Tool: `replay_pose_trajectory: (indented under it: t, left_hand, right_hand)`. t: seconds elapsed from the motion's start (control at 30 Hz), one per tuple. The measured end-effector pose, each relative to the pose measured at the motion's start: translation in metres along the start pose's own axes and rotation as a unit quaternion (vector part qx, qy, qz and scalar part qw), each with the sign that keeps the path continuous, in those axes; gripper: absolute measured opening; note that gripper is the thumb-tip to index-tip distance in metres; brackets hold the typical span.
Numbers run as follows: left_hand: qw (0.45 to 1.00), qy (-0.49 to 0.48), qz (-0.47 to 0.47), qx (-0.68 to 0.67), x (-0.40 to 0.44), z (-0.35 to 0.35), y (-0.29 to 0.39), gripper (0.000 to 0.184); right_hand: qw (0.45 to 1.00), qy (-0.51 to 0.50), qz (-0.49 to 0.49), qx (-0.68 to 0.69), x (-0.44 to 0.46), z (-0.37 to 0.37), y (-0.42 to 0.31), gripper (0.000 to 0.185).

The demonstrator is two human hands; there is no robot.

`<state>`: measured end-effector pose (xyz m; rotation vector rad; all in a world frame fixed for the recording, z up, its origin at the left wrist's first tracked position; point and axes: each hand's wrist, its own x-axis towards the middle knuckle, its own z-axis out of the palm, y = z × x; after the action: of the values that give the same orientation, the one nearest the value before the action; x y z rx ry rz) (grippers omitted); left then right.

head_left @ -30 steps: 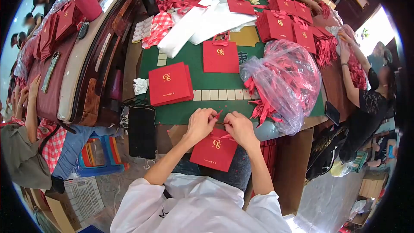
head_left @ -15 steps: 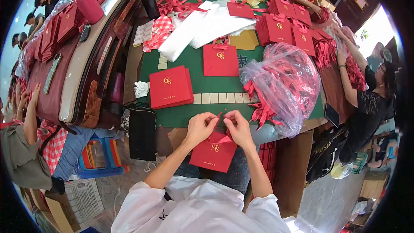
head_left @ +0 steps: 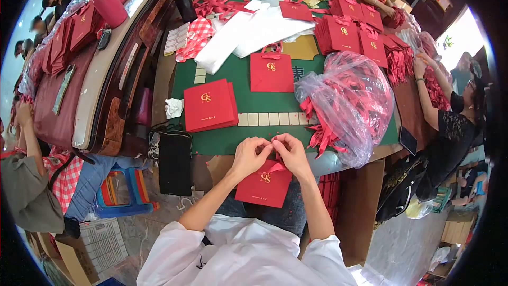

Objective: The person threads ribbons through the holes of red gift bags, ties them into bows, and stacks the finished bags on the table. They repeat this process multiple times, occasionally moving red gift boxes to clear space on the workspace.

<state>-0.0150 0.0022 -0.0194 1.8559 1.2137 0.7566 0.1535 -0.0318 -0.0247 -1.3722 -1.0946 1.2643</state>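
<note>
A small red paper gift bag (head_left: 263, 188) with a gold logo hangs below my hands, in front of the table edge and over my lap. My left hand (head_left: 251, 154) and my right hand (head_left: 290, 153) meet above its top, fingers pinched close together on the red ribbon (head_left: 276, 167) at the bag's opening. The fingertips hide most of the ribbon's end. Just beyond, to the left, lies a stack of flat red bags (head_left: 209, 107). A clear plastic sack of red ribbons (head_left: 352, 103) sits to the right on the table.
Another red bag (head_left: 271, 74) stands on the green table mat (head_left: 222, 145), behind a row of pale tiles (head_left: 272, 119). White sheets (head_left: 254, 32) lie farther back. A black pouch (head_left: 175, 161) is at the left edge, a phone (head_left: 407, 141) at the right. Other people work on both sides.
My hands have drawn closer together at the ribbon, and the bag has risen slightly. At the far left, a co-worker's hand has lifted off the table.
</note>
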Motion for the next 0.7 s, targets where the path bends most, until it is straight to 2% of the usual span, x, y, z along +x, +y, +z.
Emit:
replay_pose_trajectory:
  t: [0.03,0.07,0.13,0.17,0.2,0.27,0.3,0.33,0.43,0.47,0.53,0.63,0.7]
  left_hand:
    - [0.998,0.014,0.056,0.036,-0.001,-0.001,-0.003,0.017]
    - [0.998,0.014,0.055,0.037,-0.005,-0.003,-0.006,0.017]
    - [0.989,0.053,-0.002,-0.138,-0.012,-0.012,-0.004,0.024]
    - [0.985,-0.011,-0.034,-0.169,-0.018,-0.017,-0.017,0.039]
    - [0.985,-0.013,-0.033,-0.169,-0.024,-0.016,-0.019,0.039]
    - [0.948,-0.101,-0.021,-0.302,-0.035,-0.016,-0.024,0.054]
    - [0.954,-0.157,-0.040,-0.252,-0.039,-0.022,-0.019,0.071]
    - [0.954,-0.157,-0.040,-0.251,-0.041,-0.025,-0.013,0.071]
    - [0.972,-0.121,-0.027,-0.201,-0.045,-0.024,-0.004,0.094]
    - [0.972,-0.121,-0.027,-0.201,-0.047,-0.024,-0.005,0.094]
    - [0.978,-0.163,-0.061,-0.115,-0.048,-0.032,0.005,0.099]
    - [0.977,-0.147,-0.045,-0.145,-0.052,-0.035,0.002,0.096]
    - [0.977,-0.159,-0.050,-0.136,-0.048,-0.038,0.004,0.095]
  right_hand:
    - [1.000,-0.002,0.002,0.004,0.000,-0.001,-0.002,0.014]
    - [1.000,-0.003,0.002,0.005,0.000,-0.004,-0.005,0.014]
    - [0.999,0.022,0.007,0.046,-0.002,-0.013,-0.017,0.014]
    - [0.996,0.038,0.023,0.077,-0.003,-0.015,-0.022,0.013]
    - [0.996,0.039,0.023,0.077,-0.001,-0.018,-0.019,0.013]
    - [0.995,0.038,-0.004,0.093,0.006,-0.022,-0.008,0.012]
    - [0.995,0.034,-0.001,0.089,0.008,-0.019,-0.006,0.013]
    - [0.995,0.033,-0.001,0.090,0.010,-0.018,-0.004,0.013]
    - [0.996,0.041,0.001,0.079,0.023,-0.017,0.008,0.014]
    - [0.997,0.059,-0.029,0.048,0.030,-0.016,0.016,0.015]
    - [0.995,0.077,-0.059,0.016,0.043,-0.017,0.021,0.016]
    - [0.981,0.150,-0.091,-0.089,0.061,-0.025,0.021,0.017]
    - [0.980,0.161,-0.095,-0.075,0.065,-0.019,0.021,0.017]
